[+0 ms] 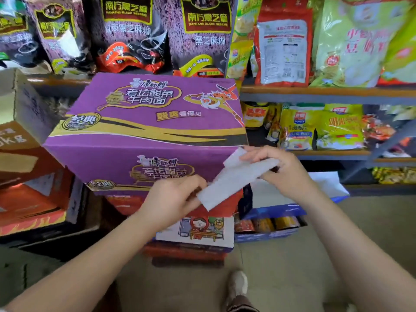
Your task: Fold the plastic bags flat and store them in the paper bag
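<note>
Plastic bag (pixel 231 179), folded down to a flat white strip, is being held up in the air between both hands, right in front of the near face of a big purple noodle carton (pixel 144 131); the strip is running diagonally, low end on the left, high end on the right. Left hand (pixel 173 197) is pinching the lower end, fingers curled over it; right hand (pixel 276 170) is gripping the upper end, thumb lying on top and fingers wrapping underneath, near the carton's near right corner. The bag isn't resting on the carton, it's hanging in front of it.

Under the carton, a white box with a cartoon print (pixel 198 230) is sticking out from the stack; beside it on the floor a blue tray of snack packs (pixel 270 224) is sitting; something white (pixel 324 183) is standing just behind the right hand, might be the paper bag but it's too hidden to call. Shelves (pixel 326 95) on the right are holding yellow and green food packets; dark sesame paste bags (pixel 126 30) are lining the shelf behind the carton; a red box (pixel 29 199) is sitting off to the left; a shoe (pixel 238 284) is showing at the bottom.
</note>
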